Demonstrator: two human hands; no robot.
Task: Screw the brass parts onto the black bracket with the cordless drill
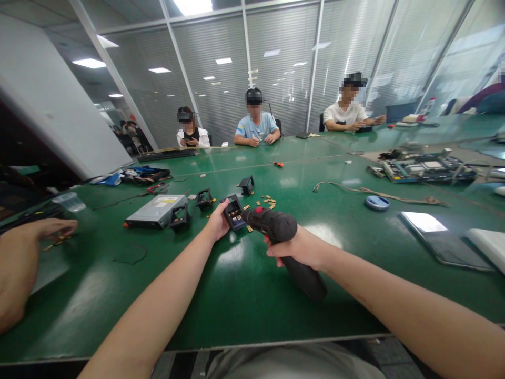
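Note:
My right hand [298, 247] is wrapped round the grip of a black cordless drill [276, 225] with red details. The drill's nose points left, at a small black plastic housing [235, 212] that my left hand [219, 221] grips by its left side. Brassy metal parts show inside the housing; whether the drill's tip touches them I cannot tell. Just beyond the drill lie several small brass pieces [269, 200] on the green table [244, 300]. Similar black housings stand nearby, one [246, 185] behind my left hand and another [204, 198] to its left.
Left of my hands lies a silver disc drive [157, 210], with a black housing [180, 217] against it. Another person's hand [57, 227] rests at the far left. A tablet [442, 239], a blue round lid [376, 202], a cable and circuit boards [428, 167] lie to the right. Several people sit opposite.

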